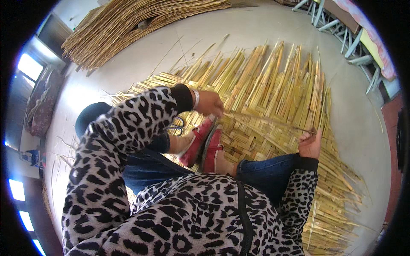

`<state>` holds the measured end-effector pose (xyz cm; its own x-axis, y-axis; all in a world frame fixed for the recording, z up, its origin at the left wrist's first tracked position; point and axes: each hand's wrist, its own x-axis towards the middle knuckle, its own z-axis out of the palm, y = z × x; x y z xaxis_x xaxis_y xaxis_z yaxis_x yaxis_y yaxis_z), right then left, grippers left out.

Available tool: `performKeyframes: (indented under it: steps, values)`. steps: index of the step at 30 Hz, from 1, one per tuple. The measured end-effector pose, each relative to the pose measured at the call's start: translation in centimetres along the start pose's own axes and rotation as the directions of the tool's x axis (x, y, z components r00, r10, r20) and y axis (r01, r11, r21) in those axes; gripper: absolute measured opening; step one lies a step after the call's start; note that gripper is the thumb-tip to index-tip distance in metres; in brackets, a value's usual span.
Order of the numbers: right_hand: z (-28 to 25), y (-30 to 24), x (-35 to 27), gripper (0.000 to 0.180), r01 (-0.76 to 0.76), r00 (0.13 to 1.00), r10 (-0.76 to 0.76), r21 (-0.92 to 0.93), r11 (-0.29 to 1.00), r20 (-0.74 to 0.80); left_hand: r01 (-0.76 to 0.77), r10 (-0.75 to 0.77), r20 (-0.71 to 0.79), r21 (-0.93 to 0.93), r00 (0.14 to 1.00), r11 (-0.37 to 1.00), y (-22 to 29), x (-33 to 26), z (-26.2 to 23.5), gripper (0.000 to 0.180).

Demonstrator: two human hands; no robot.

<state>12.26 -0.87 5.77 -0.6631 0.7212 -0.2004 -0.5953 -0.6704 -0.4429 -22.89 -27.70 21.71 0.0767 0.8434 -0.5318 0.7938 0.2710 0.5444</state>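
A woven mat of flat yellow-green reed strips lies under and around me, its loose ends fanning outward. One narrow, darker reed strip stretches above the weave from hand to hand. My left hand, just beyond my shoes, is closed round the strip's left end. Over the mat's right part, my right hand has curled fingers on the strip, with its thumb pointing up. A pair of scissors with dark blue handle loops shows beside my left foot, its blades hidden.
My red shoes rest on the weave between my bent legs. A big pile of dried reed strips lies at the far left on the pale floor. Metal folding legs stand at the far right. A dark patterned bundle is against the left side.
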Motion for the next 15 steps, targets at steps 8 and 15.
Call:
performKeyframes:
  steps: [8,15]
  values:
    - [1.8,0.8,-0.6,0.015,-0.005,1.000,0.005,-0.007,1.000,0.031,0.297,0.638,-0.508,0.860,0.578,0.416,7.3,0.1,-11.5,0.017]
    - [-3.0,-2.6,1.4,0.013,0.238,0.961,-0.198,0.217,0.947,-0.192,0.093,0.037,-0.263,0.467,0.964,0.879,8.6,4.2,-10.4,0.047]
